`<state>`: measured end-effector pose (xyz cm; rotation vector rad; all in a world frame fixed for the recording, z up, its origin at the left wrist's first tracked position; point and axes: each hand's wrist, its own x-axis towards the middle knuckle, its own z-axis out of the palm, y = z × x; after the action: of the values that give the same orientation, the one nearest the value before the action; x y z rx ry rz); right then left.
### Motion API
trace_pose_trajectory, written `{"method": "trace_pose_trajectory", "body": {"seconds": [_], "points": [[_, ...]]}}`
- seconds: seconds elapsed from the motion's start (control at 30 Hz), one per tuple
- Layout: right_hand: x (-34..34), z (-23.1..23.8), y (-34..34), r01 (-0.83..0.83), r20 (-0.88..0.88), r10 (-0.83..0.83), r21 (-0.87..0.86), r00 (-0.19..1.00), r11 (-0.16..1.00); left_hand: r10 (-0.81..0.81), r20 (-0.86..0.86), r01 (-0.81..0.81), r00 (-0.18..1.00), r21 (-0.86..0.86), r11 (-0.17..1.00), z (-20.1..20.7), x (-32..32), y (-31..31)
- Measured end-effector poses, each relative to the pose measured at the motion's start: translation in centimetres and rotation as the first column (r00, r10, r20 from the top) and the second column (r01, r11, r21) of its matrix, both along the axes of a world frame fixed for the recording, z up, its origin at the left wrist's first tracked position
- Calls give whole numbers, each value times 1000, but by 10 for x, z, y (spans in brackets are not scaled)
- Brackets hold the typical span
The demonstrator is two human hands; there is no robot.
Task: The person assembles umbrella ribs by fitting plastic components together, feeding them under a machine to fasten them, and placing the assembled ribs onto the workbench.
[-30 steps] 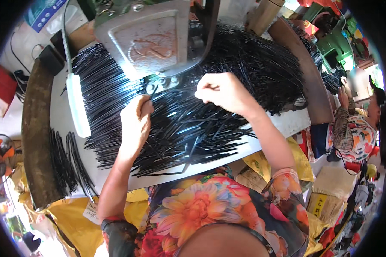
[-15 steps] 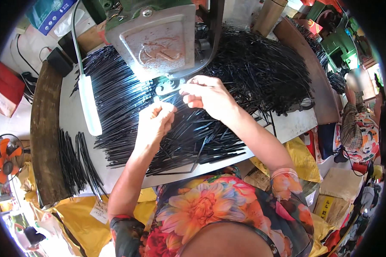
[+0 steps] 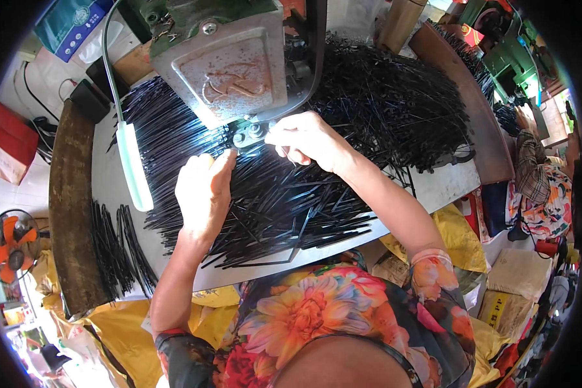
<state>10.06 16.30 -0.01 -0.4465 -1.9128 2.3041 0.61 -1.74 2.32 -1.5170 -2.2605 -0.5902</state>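
My left hand [image 3: 204,189] is over the left pile of thin black strips [image 3: 168,139], its fingers curled, with one tip beside the small metal bolted part [image 3: 247,134] under the machine head. What those fingers grip, if anything, is hidden. On the other side of that part, my right hand [image 3: 308,141] is closed in a pinch; I cannot make out what it holds. Just above both hands hangs the grey cover plate [image 3: 229,74] of a green machine head. Loose black strips [image 3: 281,207] lie crosswise below my hands.
A lit white lamp [image 3: 134,167] hangs left of the machine. A tangled heap of black strips [image 3: 394,97] covers the right of the table, beside a curved wooden board [image 3: 462,97]. Another board [image 3: 77,207] edges the left. An orange fan [image 3: 10,247] and another person [image 3: 540,187] are farther off.
My left hand has shifted left, away from the machine's working point, and its grip looks looser. My right hand has moved slightly left, still pinched. The view has shifted a little.
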Motion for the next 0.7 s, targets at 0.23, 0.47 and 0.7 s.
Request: {"method": "trace_pose_trajectory", "body": {"seconds": [0.23,0.47,0.7], "points": [[-8,-3,-1,5,-6,-5,89,1000,996,-154,554,71,818,169,983,-15,-1,-2],[-11,-6,-4,63,-69,-61,22,996,998,-36,559,-73,829,171,983,-32,-13,14],[-10,-6,-2,45,-69,-43,37,997,998,-88,538,-42,838,225,973,-42,-19,22]]}}
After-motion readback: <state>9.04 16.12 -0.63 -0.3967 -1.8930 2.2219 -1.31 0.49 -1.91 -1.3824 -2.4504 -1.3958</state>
